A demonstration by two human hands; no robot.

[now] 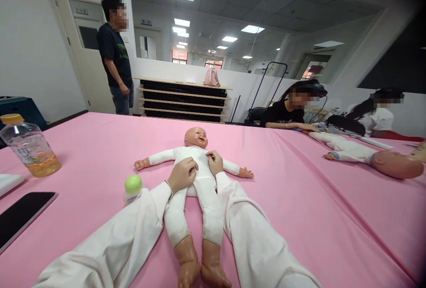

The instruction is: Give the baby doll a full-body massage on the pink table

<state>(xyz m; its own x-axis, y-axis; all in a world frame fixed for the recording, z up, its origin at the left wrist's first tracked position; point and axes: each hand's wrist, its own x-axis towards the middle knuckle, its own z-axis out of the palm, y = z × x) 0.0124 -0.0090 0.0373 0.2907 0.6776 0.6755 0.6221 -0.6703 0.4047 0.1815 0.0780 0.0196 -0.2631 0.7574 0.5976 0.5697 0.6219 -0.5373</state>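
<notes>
A baby doll [196,186] lies on its back on the pink-covered table, head away from me and feet toward me. It has a white cloth body and bare plastic head, hands and feet. My left hand [183,172], with a bracelet at the wrist, rests on the left side of its belly, fingers curled. On the right side of the chest my right hand [214,162] touches the cloth with its fingers bent together. Whether either hand pinches something is hidden. A small jar with a green lid [133,184] stands beside my left forearm.
The pink tablecloth [273,181] spreads around the doll. At left are a drink bottle [33,150] and a black phone [26,217]. Another doll [353,150] lies at right, near a seated person [289,106]. One more person sits behind; another [116,57] stands by the door.
</notes>
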